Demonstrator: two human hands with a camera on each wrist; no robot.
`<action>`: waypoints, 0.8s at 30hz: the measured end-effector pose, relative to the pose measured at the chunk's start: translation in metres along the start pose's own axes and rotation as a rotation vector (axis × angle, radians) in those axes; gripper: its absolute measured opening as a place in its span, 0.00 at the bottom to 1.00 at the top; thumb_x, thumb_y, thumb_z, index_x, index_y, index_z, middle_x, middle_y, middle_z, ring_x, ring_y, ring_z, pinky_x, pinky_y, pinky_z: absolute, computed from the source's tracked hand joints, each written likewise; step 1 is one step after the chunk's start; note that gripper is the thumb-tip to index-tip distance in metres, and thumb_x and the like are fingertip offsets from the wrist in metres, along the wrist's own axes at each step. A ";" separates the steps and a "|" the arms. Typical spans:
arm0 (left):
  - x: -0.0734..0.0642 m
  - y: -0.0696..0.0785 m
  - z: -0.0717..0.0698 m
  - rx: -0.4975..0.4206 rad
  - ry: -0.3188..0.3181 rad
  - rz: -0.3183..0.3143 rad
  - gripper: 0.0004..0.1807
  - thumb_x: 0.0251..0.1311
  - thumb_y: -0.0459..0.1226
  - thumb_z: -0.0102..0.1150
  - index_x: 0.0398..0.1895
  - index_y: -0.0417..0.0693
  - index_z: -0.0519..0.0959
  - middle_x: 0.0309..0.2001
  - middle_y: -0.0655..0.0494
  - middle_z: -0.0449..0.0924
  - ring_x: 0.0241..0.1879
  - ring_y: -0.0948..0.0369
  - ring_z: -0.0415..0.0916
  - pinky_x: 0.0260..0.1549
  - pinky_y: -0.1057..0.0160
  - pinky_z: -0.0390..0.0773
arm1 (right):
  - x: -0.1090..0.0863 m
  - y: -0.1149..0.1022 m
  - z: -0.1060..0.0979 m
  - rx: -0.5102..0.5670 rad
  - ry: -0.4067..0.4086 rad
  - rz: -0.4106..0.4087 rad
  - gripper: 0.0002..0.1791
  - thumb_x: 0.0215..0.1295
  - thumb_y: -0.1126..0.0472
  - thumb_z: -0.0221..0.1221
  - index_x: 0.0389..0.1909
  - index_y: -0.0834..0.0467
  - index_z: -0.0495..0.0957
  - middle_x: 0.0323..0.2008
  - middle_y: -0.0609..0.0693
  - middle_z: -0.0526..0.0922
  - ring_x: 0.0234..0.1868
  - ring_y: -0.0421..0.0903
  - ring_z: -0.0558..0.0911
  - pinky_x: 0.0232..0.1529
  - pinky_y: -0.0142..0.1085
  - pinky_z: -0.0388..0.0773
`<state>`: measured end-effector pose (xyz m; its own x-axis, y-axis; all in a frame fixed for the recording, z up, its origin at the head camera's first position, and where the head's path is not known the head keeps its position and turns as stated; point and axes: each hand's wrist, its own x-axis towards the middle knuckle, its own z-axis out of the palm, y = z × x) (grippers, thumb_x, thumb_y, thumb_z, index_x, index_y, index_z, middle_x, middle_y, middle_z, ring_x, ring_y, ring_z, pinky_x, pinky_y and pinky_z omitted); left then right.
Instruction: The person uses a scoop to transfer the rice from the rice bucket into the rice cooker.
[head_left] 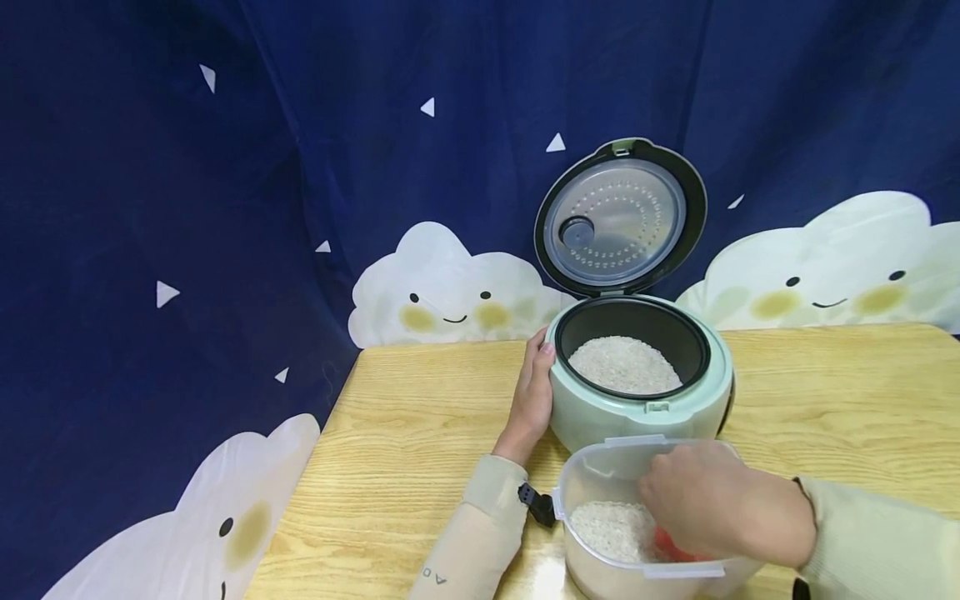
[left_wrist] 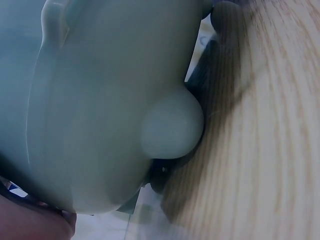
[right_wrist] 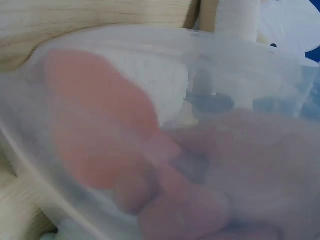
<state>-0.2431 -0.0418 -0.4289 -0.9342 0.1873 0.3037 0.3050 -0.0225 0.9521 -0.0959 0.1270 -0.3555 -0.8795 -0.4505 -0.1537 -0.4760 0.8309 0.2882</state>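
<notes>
A mint-green rice cooker (head_left: 633,425) stands with its lid up, and white rice (head_left: 624,365) lies in its dark inner pot. My left hand (head_left: 533,396) rests against the cooker's left side, fingers along the wall near the rim. In front of it stands a clear plastic container (head_left: 600,567) with more rice (head_left: 611,529) inside. My right hand (head_left: 705,500) reaches into this container and grips a red scoop (right_wrist: 100,115) by its handle. The right wrist view shows the scoop through the container's cloudy wall. In the head view the hand hides most of it.
The cooker's raised lid (head_left: 621,221) leans back toward a dark blue curtain (head_left: 450,158) printed with clouds. Everything stands on a light wooden table (head_left: 420,433), whose left edge runs beside the curtain. The container sits close in front of the cooker.
</notes>
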 end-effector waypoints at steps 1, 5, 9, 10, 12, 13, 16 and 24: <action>0.000 0.000 0.000 0.002 0.001 0.000 0.30 0.76 0.50 0.32 0.79 0.57 0.61 0.78 0.55 0.65 0.78 0.56 0.62 0.81 0.49 0.56 | 0.000 0.000 0.000 0.009 -0.004 0.002 0.20 0.49 0.49 0.72 0.12 0.51 0.72 0.13 0.46 0.72 0.16 0.46 0.69 0.14 0.48 0.75; 0.000 0.000 0.000 0.010 0.005 0.001 0.30 0.76 0.50 0.32 0.79 0.57 0.61 0.78 0.55 0.65 0.78 0.56 0.61 0.81 0.49 0.55 | -0.001 0.002 0.001 0.042 0.024 -0.009 0.22 0.51 0.46 0.70 0.11 0.50 0.70 0.12 0.46 0.72 0.15 0.47 0.69 0.14 0.49 0.74; -0.001 0.000 0.000 0.015 0.002 -0.002 0.31 0.76 0.51 0.32 0.79 0.58 0.61 0.79 0.56 0.64 0.79 0.56 0.60 0.81 0.49 0.54 | -0.003 0.002 0.002 0.080 0.059 -0.033 0.23 0.53 0.46 0.69 0.10 0.49 0.69 0.11 0.45 0.70 0.13 0.46 0.68 0.12 0.47 0.70; -0.001 0.000 0.000 0.017 0.003 -0.003 0.31 0.76 0.51 0.32 0.79 0.58 0.61 0.79 0.57 0.64 0.79 0.57 0.60 0.81 0.49 0.54 | -0.003 0.002 0.002 0.089 0.061 -0.039 0.23 0.53 0.46 0.69 0.10 0.49 0.68 0.11 0.45 0.70 0.13 0.46 0.68 0.12 0.46 0.69; -0.001 0.000 0.000 0.021 0.003 -0.004 0.31 0.76 0.51 0.32 0.79 0.58 0.60 0.79 0.57 0.64 0.79 0.57 0.60 0.81 0.49 0.54 | -0.004 0.003 0.002 0.110 0.073 -0.051 0.25 0.53 0.44 0.69 0.09 0.48 0.68 0.10 0.44 0.70 0.13 0.46 0.67 0.12 0.45 0.67; -0.001 0.001 0.000 0.023 0.003 -0.005 0.31 0.76 0.51 0.32 0.79 0.58 0.60 0.79 0.57 0.64 0.79 0.57 0.60 0.81 0.49 0.54 | -0.004 0.003 0.002 0.116 0.086 -0.062 0.25 0.53 0.44 0.69 0.09 0.48 0.68 0.10 0.44 0.70 0.13 0.46 0.68 0.12 0.44 0.67; -0.002 0.001 0.000 0.026 -0.001 -0.004 0.31 0.76 0.51 0.32 0.79 0.58 0.60 0.79 0.57 0.64 0.79 0.57 0.60 0.81 0.49 0.54 | -0.005 0.004 0.004 0.154 0.116 -0.103 0.23 0.54 0.48 0.68 0.09 0.47 0.68 0.10 0.44 0.71 0.13 0.45 0.67 0.13 0.42 0.66; -0.002 0.001 0.000 0.022 0.000 -0.016 0.31 0.77 0.51 0.32 0.79 0.59 0.60 0.79 0.57 0.63 0.79 0.56 0.59 0.82 0.48 0.53 | -0.005 0.006 0.009 0.213 0.143 -0.137 0.21 0.54 0.54 0.67 0.09 0.46 0.68 0.10 0.41 0.69 0.13 0.42 0.63 0.14 0.39 0.63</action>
<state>-0.2407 -0.0423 -0.4283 -0.9389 0.1877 0.2886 0.2942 0.0019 0.9558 -0.0946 0.1373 -0.3612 -0.8047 -0.5925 -0.0380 -0.5937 0.8019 0.0670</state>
